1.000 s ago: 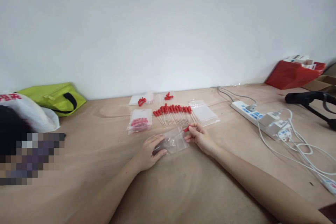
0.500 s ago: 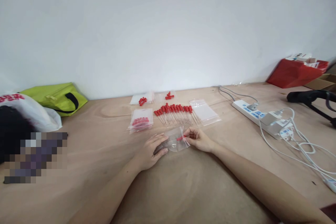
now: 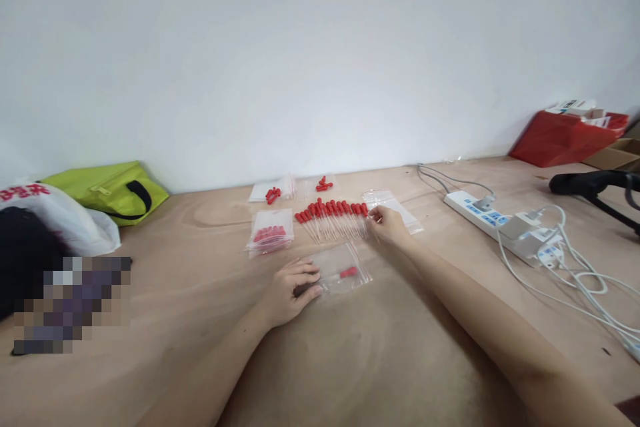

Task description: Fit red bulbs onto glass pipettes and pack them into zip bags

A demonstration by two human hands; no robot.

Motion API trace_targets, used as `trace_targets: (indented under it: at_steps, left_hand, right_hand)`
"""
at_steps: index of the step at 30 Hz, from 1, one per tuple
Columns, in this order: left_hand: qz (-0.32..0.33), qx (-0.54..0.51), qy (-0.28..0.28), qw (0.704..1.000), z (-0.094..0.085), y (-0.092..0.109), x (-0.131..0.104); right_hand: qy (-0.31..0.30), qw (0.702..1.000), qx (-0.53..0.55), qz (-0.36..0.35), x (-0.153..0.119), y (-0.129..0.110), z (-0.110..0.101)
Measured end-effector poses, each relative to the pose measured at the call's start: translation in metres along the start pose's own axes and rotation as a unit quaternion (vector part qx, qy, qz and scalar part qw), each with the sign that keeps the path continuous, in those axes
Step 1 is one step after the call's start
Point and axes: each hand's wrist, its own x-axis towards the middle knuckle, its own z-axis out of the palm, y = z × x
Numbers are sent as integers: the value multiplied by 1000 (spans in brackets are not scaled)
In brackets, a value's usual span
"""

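A clear zip bag (image 3: pixel 334 285) lies flat on the table, with one red-bulbed dropper (image 3: pixel 349 272) inside near its right-hand opening. My left hand (image 3: pixel 295 287) grips the bag's left end between thumb and fingers. Beyond it stretches a fanned row of droppers (image 3: pixel 333 209) with red bulbs and thin pale stems. At the right end of that row, my right hand (image 3: pixel 386 223) is closed in a pinch on a dropper, which its fingers mostly hide. Just behind the right hand is a stack of flat zip bags (image 3: pixel 383 200), partly covered.
Filled bags (image 3: pixel 271 232) with red bulbs are stacked left of the row. Loose red bulbs (image 3: pixel 273 195) lie farther back. A power strip (image 3: pixel 473 212) with white cables sits at right, near a red bag (image 3: pixel 560 139). A green bag (image 3: pixel 110 190) stands at left.
My right hand has let go of the bag's opening and moved up and right to the end of the dropper row. The dropper lies inside the bag; my left hand stays on it.
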Motion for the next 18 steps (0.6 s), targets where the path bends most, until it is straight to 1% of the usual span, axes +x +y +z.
trace_targets:
  at_steps: [2, 4, 9, 12, 15, 17, 18]
  left_hand:
    - [-7, -2, -21, 1000, -1, 0, 0]
    - [-13, -4, -36, 999, -2, 0, 0]
    - [-16, -5, -48, 999, -4, 1, 1]
    - [-18, -2, -56, 998, -4, 1, 1]
    - [-21, 5, -61, 998, -4, 1, 1]
    - [-13, 11, -56, 998, -4, 2, 1]
    - [-8, 13, -50, 999, -4, 3, 1]
  right_hand:
    - [4, 998, -60, 17, 15, -2, 2]
    - [-2, 994, -98, 36, 23, -6, 6]
    - [-2, 989, -131, 67, 26, -14, 16]
    - [-4, 987, -139, 80, 26, -19, 16]
    - [0, 989, -123, 85, 26, -21, 5]
    - [1, 994, -74, 83, 21, -18, -5]
    - [-4, 996, -33, 81, 17, -16, -9]
